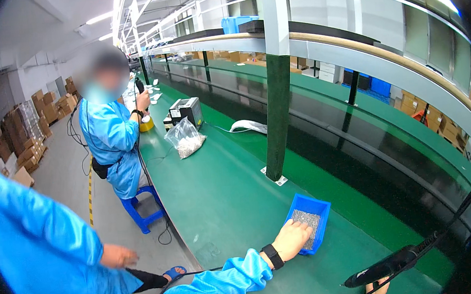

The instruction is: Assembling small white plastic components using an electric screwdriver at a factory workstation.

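Two bare hands are working well apart. Left hand (293, 238) is dipping its fingers, bent downward, into a bin; right hand (378, 291) is showing only partly at the lower edge.

Largest of the things around them, a long green workbench (223, 204) is running away into the distance. Over its near end a black corded electric screwdriver (380, 266) is slanting just above the right hand. To its upper left, an open blue plastic bin (324, 217) is sitting on the bench, holding a layer of tiny silvery-grey parts (309, 219).

For picking, a light fingertip pinch from the top of the layer is probably serving better than a deep scoop, with the wrist clearing the bin's rim so that nothing is tipping or spilling.

The frame is cutting off most of the right hand, so whether it is gripping the screwdriver I cannot tell. The left fingertips are blending into the parts, leaving it unclear whether they are pinching any. Each part's shape is too small to make out.
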Motion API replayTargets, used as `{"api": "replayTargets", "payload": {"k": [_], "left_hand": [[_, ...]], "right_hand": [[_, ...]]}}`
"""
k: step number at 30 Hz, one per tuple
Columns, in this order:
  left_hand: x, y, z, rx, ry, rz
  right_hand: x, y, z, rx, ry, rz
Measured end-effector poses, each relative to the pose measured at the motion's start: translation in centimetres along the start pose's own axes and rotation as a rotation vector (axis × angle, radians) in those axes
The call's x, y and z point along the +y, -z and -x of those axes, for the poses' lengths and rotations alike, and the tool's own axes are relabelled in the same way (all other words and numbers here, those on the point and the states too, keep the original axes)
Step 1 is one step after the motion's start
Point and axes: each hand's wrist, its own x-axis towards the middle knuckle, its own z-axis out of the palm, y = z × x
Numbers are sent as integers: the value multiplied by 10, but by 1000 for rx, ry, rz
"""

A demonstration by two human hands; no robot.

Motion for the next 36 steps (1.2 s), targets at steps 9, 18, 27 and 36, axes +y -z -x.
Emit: {"api": "replayTargets", "payload": {"k": [9,18,27,36], "left_hand": [[3,-11,3,-75,-6,-36],[3,-6,-1,-47,-1,-26],[8,-14,-4,-1,27,85],[4,-9,2,37,32,102]], "right_hand": [[7,-2,0,-29,-5,-56],[26,-8,10,1,-378,-299],[147,-66,78,154,-572,-500],[62,-16,42,-36,-374,-199]]}}
